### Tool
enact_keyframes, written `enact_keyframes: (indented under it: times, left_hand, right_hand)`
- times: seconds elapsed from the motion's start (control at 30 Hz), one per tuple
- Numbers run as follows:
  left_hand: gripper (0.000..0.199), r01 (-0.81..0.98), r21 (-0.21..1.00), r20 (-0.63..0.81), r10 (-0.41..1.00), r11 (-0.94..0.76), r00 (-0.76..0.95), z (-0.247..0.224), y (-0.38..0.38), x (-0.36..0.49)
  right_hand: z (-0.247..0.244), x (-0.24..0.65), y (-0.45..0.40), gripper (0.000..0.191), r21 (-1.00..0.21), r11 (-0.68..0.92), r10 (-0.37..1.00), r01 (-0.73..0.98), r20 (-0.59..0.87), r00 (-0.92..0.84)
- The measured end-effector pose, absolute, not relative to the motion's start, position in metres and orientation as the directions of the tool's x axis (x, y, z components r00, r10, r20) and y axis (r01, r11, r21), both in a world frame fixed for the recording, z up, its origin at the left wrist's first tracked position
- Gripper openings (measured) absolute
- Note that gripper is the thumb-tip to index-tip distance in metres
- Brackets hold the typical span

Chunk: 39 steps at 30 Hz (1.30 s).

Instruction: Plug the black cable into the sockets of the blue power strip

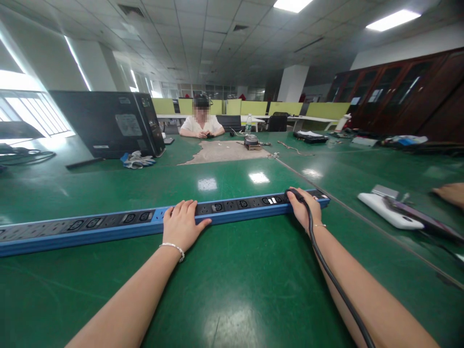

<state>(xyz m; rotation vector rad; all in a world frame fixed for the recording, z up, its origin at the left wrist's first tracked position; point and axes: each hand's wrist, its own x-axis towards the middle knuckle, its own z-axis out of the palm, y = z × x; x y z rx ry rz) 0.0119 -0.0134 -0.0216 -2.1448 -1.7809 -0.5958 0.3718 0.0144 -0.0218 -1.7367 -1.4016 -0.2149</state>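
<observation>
A long blue power strip (pixel 126 232) with black sockets lies across the green table, running from the left edge to right of centre. My left hand (pixel 182 221) rests over its middle, fingers on top and thumb at the near side. Near the strip's right end, my right hand (pixel 302 208) is closed round the black plug (pixel 292 193) of a cable, at the sockets. Whether the plug is seated is hidden by my fingers. Its black cable (pixel 329 270) runs back along my right forearm.
A black computer case (pixel 119 125) and gloves (pixel 137 160) stand and lie at the back left. Across the table (pixel 217 299) sits a person (pixel 202 124). A bottle (pixel 248 124) is near them. At right are a white phone-like object (pixel 389 210) and part of another person's hand (pixel 451 194).
</observation>
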Motion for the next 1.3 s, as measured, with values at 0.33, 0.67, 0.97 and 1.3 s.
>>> enact_keyframes:
  times: [0.33, 0.67, 0.97, 1.3]
  left_hand:
    - [0.061, 0.979, 0.064, 0.474, 0.869, -0.195, 0.142, -0.022, -0.013, 0.012]
    - [0.058, 0.976, 0.067, 0.488, 0.86, -0.207, 0.149, -0.022, -0.013, 0.012]
    - [0.058, 0.974, 0.088, 0.488, 0.861, -0.211, 0.142, -0.021, -0.014, 0.012]
    - [0.057, 0.969, 0.115, 0.48, 0.866, -0.218, 0.138, -0.02, -0.016, 0.012]
  right_hand:
    - [-0.015, 0.353, 0.005, 0.038, -0.448, -0.173, 0.766, 0.877, 0.499, 0.406]
    - [-0.029, 0.375, 0.011, 0.041, -0.418, -0.095, 0.755, 0.903, 0.561, 0.339]
    - [-0.016, 0.404, 0.008, 0.041, -0.732, 0.008, 0.805, 0.681, 0.408, 0.429]
    - [0.052, 0.348, 0.015, 0.041, 0.06, -0.316, 0.948, 0.947, -0.018, 0.317]
